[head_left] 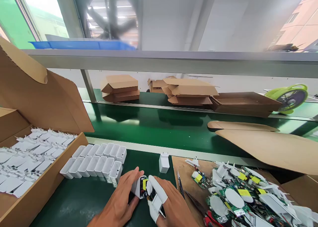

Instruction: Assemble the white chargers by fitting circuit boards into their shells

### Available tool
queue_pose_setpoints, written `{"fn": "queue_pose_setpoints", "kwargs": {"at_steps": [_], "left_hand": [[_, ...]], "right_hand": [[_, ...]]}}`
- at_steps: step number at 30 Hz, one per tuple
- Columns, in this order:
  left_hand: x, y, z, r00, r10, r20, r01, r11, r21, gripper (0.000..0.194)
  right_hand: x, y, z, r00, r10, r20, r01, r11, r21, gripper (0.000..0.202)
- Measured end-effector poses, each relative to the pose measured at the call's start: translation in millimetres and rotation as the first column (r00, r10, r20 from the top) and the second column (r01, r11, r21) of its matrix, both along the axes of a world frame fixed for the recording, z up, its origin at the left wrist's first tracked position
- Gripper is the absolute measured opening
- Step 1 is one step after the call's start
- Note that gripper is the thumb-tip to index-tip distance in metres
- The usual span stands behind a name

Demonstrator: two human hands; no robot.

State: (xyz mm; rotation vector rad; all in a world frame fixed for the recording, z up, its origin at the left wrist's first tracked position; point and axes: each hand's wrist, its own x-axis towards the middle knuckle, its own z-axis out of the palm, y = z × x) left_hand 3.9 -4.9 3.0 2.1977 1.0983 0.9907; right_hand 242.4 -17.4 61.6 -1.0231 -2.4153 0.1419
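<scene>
My left hand (121, 197) is closed around a white plastic housing (136, 188), near the table's front edge. A circuit board (144, 184) with a yellow-wrapped part sticks out of the housing's right side. My right hand (171, 200), with white coverings on its thumb and forefinger, pinches a white piece at the board's right end. How far the board sits inside is hidden by my fingers. Two rows of open white housings (98, 165) stand left of my hands. A single white housing (164, 163) stands upright just beyond them.
On the left, a cardboard box (72, 154) holds many white plastic parts. To the right are piled circuit boards (233, 198), tweezers (180, 184) and red-handled pliers (208, 218). Folded cartons (191, 87) and a green fan (288, 97) stand beyond the green belt (149, 121). A shelf (174, 59) crosses above.
</scene>
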Motion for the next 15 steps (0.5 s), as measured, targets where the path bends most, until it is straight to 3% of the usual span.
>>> {"fn": "queue_pose_setpoints", "kwargs": {"at_steps": [15], "left_hand": [[2.3, -0.3, 5.7, 1.0, -0.005, 0.021, 0.006, 1.0, -0.016, 0.07]], "right_hand": [[1.0, 2.1, 3.5, 1.0, -0.025, 0.015, 0.026, 0.996, -0.083, 0.089]]}}
